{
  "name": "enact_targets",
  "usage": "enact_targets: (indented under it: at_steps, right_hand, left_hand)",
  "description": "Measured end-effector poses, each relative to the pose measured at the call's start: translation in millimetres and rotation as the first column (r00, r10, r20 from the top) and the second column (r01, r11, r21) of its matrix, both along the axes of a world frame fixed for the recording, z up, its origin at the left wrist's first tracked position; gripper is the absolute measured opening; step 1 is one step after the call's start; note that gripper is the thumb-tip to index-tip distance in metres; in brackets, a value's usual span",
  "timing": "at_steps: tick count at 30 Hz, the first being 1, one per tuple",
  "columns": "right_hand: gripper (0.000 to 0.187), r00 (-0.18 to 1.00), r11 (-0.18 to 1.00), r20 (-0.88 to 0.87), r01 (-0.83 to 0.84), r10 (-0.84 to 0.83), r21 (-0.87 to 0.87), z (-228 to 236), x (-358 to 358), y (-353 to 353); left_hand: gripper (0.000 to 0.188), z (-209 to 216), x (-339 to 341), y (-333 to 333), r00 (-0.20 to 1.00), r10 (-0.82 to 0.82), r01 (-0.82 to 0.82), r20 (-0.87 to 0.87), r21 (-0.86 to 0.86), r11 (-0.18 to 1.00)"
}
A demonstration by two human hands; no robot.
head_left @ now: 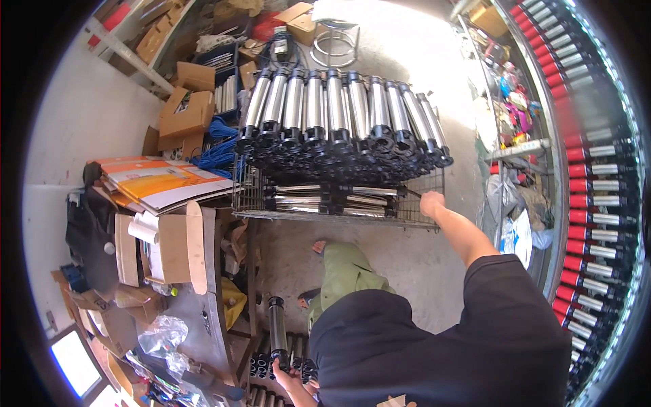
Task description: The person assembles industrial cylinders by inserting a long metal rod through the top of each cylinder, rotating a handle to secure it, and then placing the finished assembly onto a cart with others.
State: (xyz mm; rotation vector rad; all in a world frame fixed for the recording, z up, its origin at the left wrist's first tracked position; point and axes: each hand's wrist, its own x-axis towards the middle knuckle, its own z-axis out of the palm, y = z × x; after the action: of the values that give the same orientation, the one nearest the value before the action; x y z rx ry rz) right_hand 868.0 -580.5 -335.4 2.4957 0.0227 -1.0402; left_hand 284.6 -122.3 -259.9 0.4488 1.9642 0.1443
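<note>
Down at the lower left, my left hand (285, 374) is closed around the lower black end of a silver metal cylinder with black end caps (277, 325). The cylinder stands nearly upright over a group of similar cylinders (296, 347) below. My right hand (432, 203), arm stretched forward, grips the near right corner of a wire cage cart (332, 216). Several layers of silver cylinders (314, 102) with black open ends are stacked in and above this cart. My fingers hide the exact part of the cart's edge they hold.
To the left, a bench (215, 319) carries cardboard boxes (169, 247) and plastic bags. Flat orange-white cartons (152, 180) and blue cable (215, 142) lie beside the cart. Shelving (521, 149) and a long row of red-and-silver cylinders (588, 230) line the right. Concrete floor (285, 237) shows beneath.
</note>
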Motion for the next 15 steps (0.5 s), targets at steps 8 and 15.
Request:
enact_targets:
  at_steps: [8,15]
  right_hand:
    - [0.021,0.983,0.993,-0.141,-0.117,0.117,0.011,15.6,-18.3,-13.8]
    - [0.023,1.0,0.999,-0.019,0.014,-0.013,0.044,-3.8,-6.2,-9.9]
  left_hand:
    - [0.044,2.9,-22.2,-19.2,0.971,0.239,-0.239,-0.018,-0.161,0.958]
    - [0.047,-4.8,-44.7,-30.5,0.963,0.195,-0.222,-0.188,-0.131,0.966]
